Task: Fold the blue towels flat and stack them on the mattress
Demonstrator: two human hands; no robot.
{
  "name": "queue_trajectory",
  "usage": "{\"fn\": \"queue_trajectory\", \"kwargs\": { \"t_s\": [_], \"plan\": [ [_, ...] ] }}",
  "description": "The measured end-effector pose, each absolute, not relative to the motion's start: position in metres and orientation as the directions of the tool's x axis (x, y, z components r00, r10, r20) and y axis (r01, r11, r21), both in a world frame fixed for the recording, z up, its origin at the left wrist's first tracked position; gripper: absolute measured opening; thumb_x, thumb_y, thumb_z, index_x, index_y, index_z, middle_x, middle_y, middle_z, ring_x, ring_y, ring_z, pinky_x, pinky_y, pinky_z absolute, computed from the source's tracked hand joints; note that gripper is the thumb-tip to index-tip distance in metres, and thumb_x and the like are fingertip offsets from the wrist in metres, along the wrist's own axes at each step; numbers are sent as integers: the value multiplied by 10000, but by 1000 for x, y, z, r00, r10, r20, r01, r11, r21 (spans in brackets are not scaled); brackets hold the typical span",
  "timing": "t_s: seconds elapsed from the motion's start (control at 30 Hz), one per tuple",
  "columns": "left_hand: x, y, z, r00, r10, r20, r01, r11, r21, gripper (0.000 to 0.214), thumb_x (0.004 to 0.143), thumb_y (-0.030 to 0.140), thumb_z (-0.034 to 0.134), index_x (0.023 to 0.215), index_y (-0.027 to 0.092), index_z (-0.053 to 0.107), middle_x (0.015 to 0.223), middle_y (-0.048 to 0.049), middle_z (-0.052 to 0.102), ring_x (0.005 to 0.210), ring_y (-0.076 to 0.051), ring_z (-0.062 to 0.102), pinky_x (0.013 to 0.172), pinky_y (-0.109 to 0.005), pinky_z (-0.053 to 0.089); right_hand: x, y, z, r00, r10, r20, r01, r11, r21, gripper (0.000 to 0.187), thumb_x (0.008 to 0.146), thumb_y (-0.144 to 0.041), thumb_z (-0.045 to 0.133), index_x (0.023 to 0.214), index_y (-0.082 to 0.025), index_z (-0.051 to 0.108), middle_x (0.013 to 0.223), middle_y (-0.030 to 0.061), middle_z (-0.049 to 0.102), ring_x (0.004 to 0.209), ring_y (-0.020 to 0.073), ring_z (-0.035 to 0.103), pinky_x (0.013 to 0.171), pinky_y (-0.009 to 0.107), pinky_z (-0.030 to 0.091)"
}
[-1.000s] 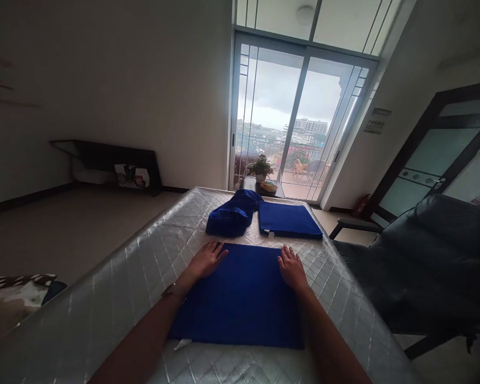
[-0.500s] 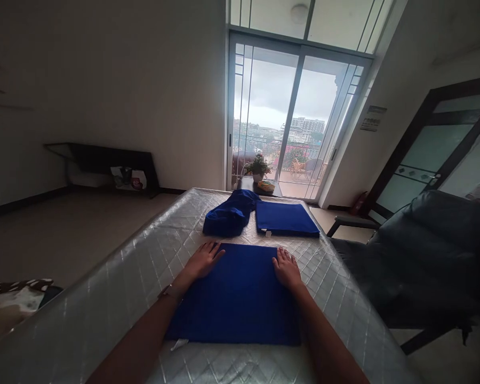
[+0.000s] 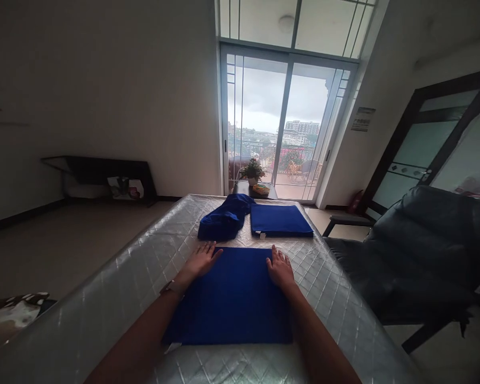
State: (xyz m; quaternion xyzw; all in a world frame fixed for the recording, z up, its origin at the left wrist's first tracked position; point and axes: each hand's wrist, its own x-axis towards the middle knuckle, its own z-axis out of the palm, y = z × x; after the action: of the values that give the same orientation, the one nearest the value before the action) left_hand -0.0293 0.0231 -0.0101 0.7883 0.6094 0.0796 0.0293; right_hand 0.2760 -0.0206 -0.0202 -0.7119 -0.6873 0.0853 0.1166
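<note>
A flat, square piece of folded blue cloth (image 3: 234, 298) lies in front of me, with a small white tag at its near left corner. My left hand (image 3: 202, 260) rests on its far left corner, fingers stretched out and the thumb on the cloth. On the far right corner lies my right hand (image 3: 280, 266), flat with its fingers extended. Beyond them, a second folded blue cloth (image 3: 282, 220) with a white tag sits to the right. Beside it is a crumpled blue cloth (image 3: 224, 217), loosely heaped.
The cloths lie on a quilted, silvery mattress-like surface (image 3: 128, 282). A dark armchair (image 3: 416, 256) stands close on the right. Past the far edge, a small table carries a potted plant (image 3: 253, 170) before a sliding glass door (image 3: 284, 122). A black stand (image 3: 112, 173) is against the left wall.
The view has shifted slightly, so the scene sits a little lower and further left. Both hands stay flat on the far corners of the folded cloth, which looks the same.
</note>
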Motion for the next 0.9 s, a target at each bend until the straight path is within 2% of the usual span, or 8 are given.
{"fn": "queue_trajectory", "kwargs": {
  "t_s": [0.07,0.2,0.3,0.4,0.53,0.73,0.9],
  "plan": [
    [-1,20,-4,302,949,93,930,-314,192,731,969,568,151,1498,82,283,1559,-191,306,1466,-300,235,1176,-520,163,276,-21,-20,54,997,47,954,-38,-299,671,989,-438,202,1551,-130,0,1579,72,266,1465,174,168,1176,354,45],
    [83,9,-1,513,852,105,796,-518,313,735,959,586,83,1534,147,217,1601,-94,239,1492,-181,161,1221,-371,124,276,-23,-20,59,995,75,949,-33,-313,697,992,-476,199,1550,-119,-19,1562,109,303,1459,187,197,1176,365,73],
    [146,6,-3,598,793,116,700,-588,406,722,955,561,5,1554,180,133,1610,-69,196,1491,-126,131,1213,-323,159,278,-25,-20,-6,998,65,965,23,-260,650,985,-412,273,1557,-163,91,1577,85,272,1467,204,166,1180,388,65],
    [183,10,-5,603,790,111,659,-571,489,760,934,547,-85,1557,132,46,1605,-122,168,1486,-144,153,1193,-362,222,281,-26,-21,-82,996,43,975,89,-202,612,956,-311,342,1541,-183,214,1589,66,241,1471,215,149,1186,396,21],
    [191,17,-13,595,795,113,626,-547,556,768,924,573,-87,1551,131,-52,1606,-135,149,1482,-174,181,1181,-384,244,281,-27,-21,-57,997,48,978,66,-200,646,944,-315,370,1544,-157,191,1590,83,223,1470,215,152,1192,384,27],
    [186,18,-24,599,791,121,599,-544,587,775,925,607,-29,1550,151,-69,1612,-133,72,1489,-212,145,1195,-424,178,281,-27,-19,-88,995,36,976,94,-197,660,941,-339,406,1543,-163,198,1591,81,219,1472,224,143,1200,404,31],
    [185,17,-24,597,794,115,600,-537,592,787,927,605,-16,1539,120,-112,1586,-164,214,1479,-184,195,1198,-404,151,283,-26,-22,-91,996,17,980,93,-176,664,942,-337,392,1545,-156,182,1595,84,208,1478,224,102,1197,401,22]
  ]
}}
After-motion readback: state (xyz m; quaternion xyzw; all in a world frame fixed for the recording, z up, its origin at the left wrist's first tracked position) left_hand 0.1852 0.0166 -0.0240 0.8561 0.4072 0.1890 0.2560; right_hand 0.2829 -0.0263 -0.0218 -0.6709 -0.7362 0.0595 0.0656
